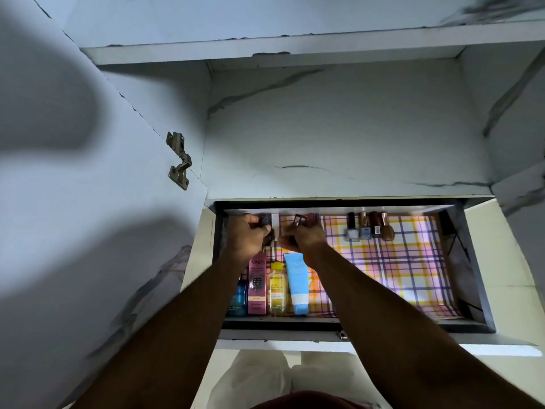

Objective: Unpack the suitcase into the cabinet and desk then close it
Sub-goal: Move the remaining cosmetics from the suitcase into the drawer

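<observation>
Lipsticks sit at the drawer's (477,290) back-left corner, right under my grips: left hand (247,234) pinching one dark tube (263,221), right hand (300,234) pinching another (297,221), both upright, left nearer the corner.

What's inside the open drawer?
In the drawer, on a checked liner: four nail polish bottles, tubes and bottles. The hands cover other small items.
</observation>
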